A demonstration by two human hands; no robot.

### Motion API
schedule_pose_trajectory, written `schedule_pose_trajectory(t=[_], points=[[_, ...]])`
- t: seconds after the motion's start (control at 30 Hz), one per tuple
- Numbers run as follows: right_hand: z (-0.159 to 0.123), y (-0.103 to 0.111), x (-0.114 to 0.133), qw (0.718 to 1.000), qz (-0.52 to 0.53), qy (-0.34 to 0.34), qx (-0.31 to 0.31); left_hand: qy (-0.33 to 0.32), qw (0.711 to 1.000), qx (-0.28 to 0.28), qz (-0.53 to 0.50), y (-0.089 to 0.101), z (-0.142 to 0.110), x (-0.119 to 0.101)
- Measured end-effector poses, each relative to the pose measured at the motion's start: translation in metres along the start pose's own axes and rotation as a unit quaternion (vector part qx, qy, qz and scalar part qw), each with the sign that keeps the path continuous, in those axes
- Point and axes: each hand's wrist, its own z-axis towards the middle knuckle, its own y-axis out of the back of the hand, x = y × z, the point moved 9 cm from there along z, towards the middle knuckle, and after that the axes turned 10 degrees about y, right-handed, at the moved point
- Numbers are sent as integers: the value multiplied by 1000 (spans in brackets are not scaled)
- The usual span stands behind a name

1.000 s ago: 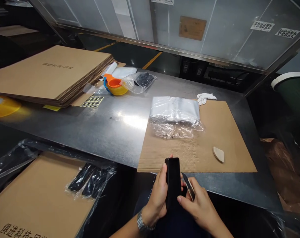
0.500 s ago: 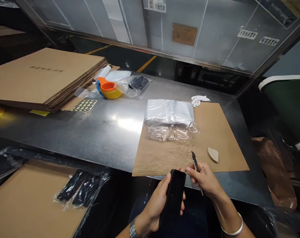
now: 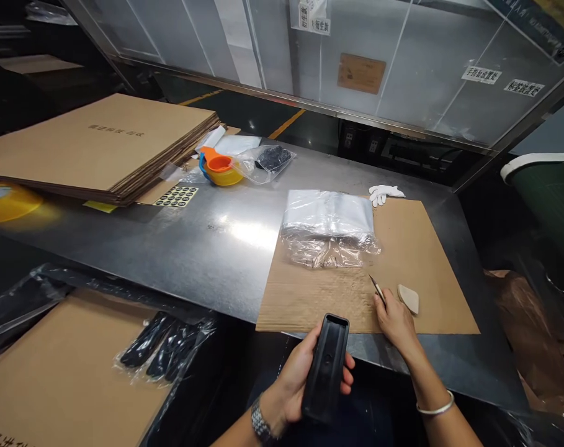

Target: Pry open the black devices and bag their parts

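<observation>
My left hand [image 3: 298, 379] is wrapped around a long black plastic part [image 3: 327, 366], whose hollow, trough-like side faces up, beyond the table's front edge. A slim craft knife [image 3: 378, 288] is gripped in my right hand [image 3: 397, 320], its tip pointing up and left over the cardboard sheet [image 3: 437, 267]. Right beside that hand lies a beige pad [image 3: 408, 299] with a rounded edge; whether my fingers touch it I cannot tell. Farther back on the cardboard rests a stack of clear plastic bags [image 3: 329, 217].
A white glove [image 3: 384, 194] lies at the cardboard's back edge. On the metal table [image 3: 216, 261] are an orange-and-yellow tape holder [image 3: 222, 171], a sticker sheet [image 3: 177, 196] and stacked cardboard [image 3: 137, 143]. At lower left, black bagged parts [image 3: 163, 347] sit on cardboard.
My right hand has moved down to the cardboard beside the beige pad, still with the knife. The black part has turned in my left hand, so its hollow side now shows.
</observation>
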Motion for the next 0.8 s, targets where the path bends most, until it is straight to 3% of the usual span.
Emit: schedule_pose_trajectory(t=[0.2,0.33,0.47,0.53,0.63,0.73,0.8], points=[[-8,-9,16,998,44,40,37,-21,1000,10,-14,-3,-4,-9],[-23,-10,55,979,136,102,111,-105,994,-3,43,-6,-12,-24],[-40,-8,99,936,204,198,207,-93,979,9,179,-14,-21,-31],[-42,0,102,943,203,202,168,-91,983,47,152,-14,-27,-39],[-47,19,97,968,171,182,6,-193,978,69,41,-6,-40,-64],[-67,28,114,949,138,255,-122,-315,949,28,-4,2,-51,-76],[-83,28,128,926,131,316,-161,-348,937,-25,4,2,-53,-72]])
